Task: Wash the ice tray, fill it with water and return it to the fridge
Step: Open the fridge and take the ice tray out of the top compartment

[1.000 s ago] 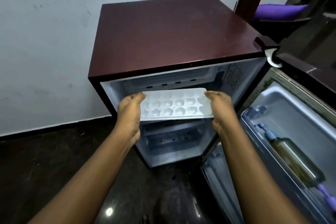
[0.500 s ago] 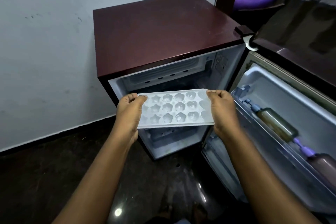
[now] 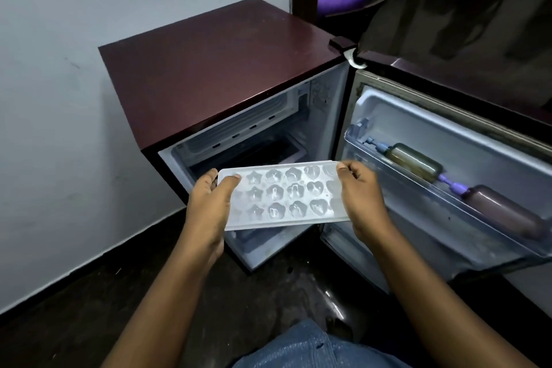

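Both hands on the ice tray (image 3: pixel 283 194) here, 1 at each short end. The left hand (image 3: pixel 209 206) pinches the left end, thumb on top of the rim, fingers curled underneath. The right hand (image 3: pixel 361 200) grips the right end the same way. The tray sits between them, roughly level, moulds facing up in 3 rows. Just beyond the hands stands the open fridge (image 3: pixel 224 69), with the tray in front of its opening. Right of the right hand, the open door (image 3: pixel 466 140) holds a greenish bottle (image 3: pixel 415 161) and a brownish bottle (image 3: pixel 501 212) in its shelf.
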`<state>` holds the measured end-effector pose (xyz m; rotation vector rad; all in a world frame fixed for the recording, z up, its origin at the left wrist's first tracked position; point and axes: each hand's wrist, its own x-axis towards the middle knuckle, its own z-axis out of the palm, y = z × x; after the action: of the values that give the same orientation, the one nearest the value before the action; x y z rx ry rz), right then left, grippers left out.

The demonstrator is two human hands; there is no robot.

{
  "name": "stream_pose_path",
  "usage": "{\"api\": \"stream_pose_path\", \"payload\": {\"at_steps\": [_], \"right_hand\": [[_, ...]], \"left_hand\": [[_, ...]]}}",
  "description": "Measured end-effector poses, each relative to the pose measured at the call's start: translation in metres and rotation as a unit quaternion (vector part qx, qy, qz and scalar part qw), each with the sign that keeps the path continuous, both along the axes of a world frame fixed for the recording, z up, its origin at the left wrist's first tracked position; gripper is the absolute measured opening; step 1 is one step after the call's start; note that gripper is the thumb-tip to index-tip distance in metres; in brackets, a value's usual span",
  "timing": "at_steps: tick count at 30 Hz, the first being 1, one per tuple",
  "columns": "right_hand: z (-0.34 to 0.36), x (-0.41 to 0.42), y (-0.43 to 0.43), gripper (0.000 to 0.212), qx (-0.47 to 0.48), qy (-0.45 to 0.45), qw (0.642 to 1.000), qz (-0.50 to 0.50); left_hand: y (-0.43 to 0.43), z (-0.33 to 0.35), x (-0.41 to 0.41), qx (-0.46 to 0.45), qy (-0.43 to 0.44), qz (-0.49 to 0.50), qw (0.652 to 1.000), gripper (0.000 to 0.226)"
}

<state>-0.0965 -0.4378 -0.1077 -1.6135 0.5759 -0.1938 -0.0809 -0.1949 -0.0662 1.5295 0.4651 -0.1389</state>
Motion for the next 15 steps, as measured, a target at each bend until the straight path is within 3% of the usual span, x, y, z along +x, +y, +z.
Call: {"api": "stream_pose_path", "payload": {"at_steps": [5, 15], "right_hand": [[0.005, -0.032, -0.011, 0.022, -0.017, -0.010, 0.996, -0.084], [0.015, -0.102, -0.051, 0.024, -0.081, -0.020, 0.975, -0.205]], "left_hand": [[-0.010, 0.018, 0.000, -0.053, 0.023, -0.069, 0.996, 0.011], [-0.072, 0.035, -0.003, -0.053, 0.010, -0.214, 0.975, 0.022]]}}
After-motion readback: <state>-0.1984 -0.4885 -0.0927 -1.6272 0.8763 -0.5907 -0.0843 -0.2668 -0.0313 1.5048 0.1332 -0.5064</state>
